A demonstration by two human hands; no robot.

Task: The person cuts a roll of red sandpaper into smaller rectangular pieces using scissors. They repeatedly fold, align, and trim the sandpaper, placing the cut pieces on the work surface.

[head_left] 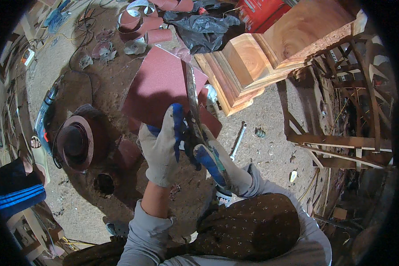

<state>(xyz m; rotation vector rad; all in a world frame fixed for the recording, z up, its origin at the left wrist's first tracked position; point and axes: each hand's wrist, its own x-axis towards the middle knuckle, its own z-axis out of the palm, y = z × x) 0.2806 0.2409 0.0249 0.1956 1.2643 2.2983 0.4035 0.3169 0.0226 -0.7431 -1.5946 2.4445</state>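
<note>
My left hand (162, 148), in a pale knitted glove with blue on the palm side, grips a red sandpaper sheet (153, 86) by its near edge, thumb on top. In a matching glove, my right hand (224, 162) is closed around the handle end of a long, worn metal-bladed tool (193, 88). The blade lies along the right side of the sheet, pointing away from me. Whether it is a knife or one arm of shears, I cannot tell. More red abrasive shows under and beside the blade.
A sandpaper roll (77, 142) stands at left, near a blue power drill (46, 111). Curled sandpaper strips (139, 24) and a black plastic bag (204, 33) lie ahead. Stepped wooden blocks (252, 62), a wrench (238, 141) and a wooden frame (341, 142) are at right. Another person's leg (20, 190) shows at left.
</note>
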